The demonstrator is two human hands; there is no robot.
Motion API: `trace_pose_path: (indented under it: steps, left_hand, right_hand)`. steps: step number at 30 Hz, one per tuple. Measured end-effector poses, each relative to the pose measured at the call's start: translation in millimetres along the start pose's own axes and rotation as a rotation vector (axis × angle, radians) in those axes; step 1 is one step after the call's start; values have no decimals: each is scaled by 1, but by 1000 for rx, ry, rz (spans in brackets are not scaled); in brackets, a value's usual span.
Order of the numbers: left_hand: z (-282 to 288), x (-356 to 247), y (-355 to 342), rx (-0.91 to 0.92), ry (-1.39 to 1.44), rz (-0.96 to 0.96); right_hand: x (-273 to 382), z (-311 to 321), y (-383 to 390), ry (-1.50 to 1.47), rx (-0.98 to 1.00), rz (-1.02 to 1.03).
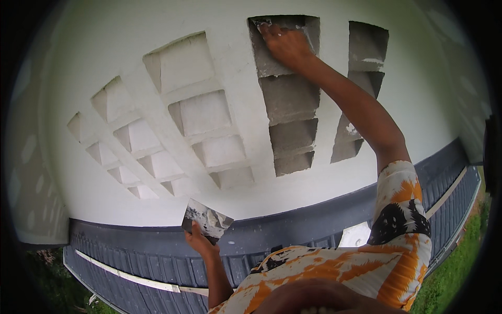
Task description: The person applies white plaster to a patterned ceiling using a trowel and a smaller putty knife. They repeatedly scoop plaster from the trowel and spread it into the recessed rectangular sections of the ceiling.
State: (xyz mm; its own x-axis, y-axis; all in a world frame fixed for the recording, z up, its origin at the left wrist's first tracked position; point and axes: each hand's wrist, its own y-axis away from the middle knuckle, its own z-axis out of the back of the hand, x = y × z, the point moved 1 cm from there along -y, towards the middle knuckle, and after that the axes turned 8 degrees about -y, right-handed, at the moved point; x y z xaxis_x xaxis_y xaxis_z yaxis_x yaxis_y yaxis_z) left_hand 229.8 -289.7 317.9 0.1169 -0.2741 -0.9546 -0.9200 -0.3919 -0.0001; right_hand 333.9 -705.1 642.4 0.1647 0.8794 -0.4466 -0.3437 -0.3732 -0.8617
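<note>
- My right hand [286, 44] is stretched up and out, fingers curled and pressed together on a small putty blade [260, 23] at the top left corner of a bare grey recess [286, 68] in the wall. Only the blade's light, smeared edge shows past my fingertips.
- I hold it flat against the recess so the edge drags along the inner corner, where the filler has to go.
- My left hand [198, 242] stays low and near my body, thumb pinching a flat metal hawk plate [207, 220] streaked with white filler. It is tilted face-up toward me, so the paste stays on and within easy reach.
- The grey recesses form two columns under and beside my right hand; the ones farther left [201, 112] are already white like the wall [104, 42] around them.
- My orange, white and black patterned sleeve [400, 209] covers the right shoulder.
- Below the white wall runs a dark grey band [314, 214], then a dark ribbed roof [130, 261] with a pale strip of timber [125, 275] lying along it.
- I am outdoors, up above the roof; grass [455, 277] shows past the roof's edge at lower right, and some greenery at lower left.
</note>
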Motion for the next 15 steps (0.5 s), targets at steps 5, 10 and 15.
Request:
trace_pose_path:
  steps: [5,10,15]
  left_hand:
    - [-5,4,-2,29,11,55]
    - [-24,17,-7,91,74,82]
    - [-30,11,-4,67,93,101]
  right_hand:
    - [-5,-9,-14,-55,194,-86]
    - [-11,19,-33,-228,297,15]
    - [9,40,-27,-227,283,-20]
